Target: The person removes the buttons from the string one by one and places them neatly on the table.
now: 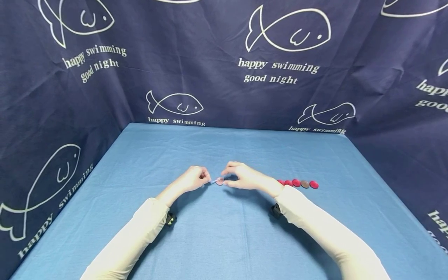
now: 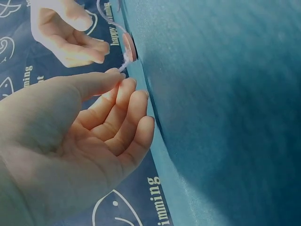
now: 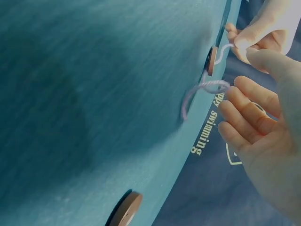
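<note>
My left hand (image 1: 195, 177) pinches one end of a pale lilac string (image 2: 123, 65) between thumb and index finger, its other fingers loosely curled. The string meets a small, round, brownish disc (image 1: 219, 181), resembling a button, and comes out on its other side. In the right wrist view, that far stretch of string (image 3: 186, 106) loops and trails over the cloth. My right hand (image 1: 241, 177) hovers beside the disc, thumb and fingers apart. Its fingertips are close to the string's loop; whether they touch it I cannot tell.
To the right, partly behind my right wrist, several red discs (image 1: 314, 184) and a brown disc (image 1: 305, 184) lie in a row. Blue cloth (image 1: 224, 241) covers the table. Dark curtains (image 1: 224, 58) with white fish drawings enclose its back and sides.
</note>
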Tool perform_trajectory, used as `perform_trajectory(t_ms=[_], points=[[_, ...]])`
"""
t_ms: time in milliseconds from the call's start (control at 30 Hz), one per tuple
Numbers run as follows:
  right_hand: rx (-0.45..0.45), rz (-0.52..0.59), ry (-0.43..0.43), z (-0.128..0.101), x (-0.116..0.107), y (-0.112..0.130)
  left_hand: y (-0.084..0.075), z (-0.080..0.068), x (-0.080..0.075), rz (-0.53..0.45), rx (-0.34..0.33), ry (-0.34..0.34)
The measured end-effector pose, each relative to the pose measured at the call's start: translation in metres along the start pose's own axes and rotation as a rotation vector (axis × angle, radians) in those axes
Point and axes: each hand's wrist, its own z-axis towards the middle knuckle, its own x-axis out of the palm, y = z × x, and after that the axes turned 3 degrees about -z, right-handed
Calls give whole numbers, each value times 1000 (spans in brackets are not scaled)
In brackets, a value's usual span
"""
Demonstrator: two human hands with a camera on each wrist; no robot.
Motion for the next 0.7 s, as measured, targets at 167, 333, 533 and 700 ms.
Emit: perform_trajectory(t_ms=[167, 333, 533, 700], points=[[6, 7, 12, 6, 3, 1, 0, -1, -1, 13, 2, -6], [-4, 12, 16, 11, 6, 2, -2, 0, -2, 20, -1, -9], [-46, 6, 4, 15, 9, 4, -2, -1, -2, 11, -6, -4], [-41, 4, 22, 18, 14, 3, -1, 0, -2, -4, -11, -10]])
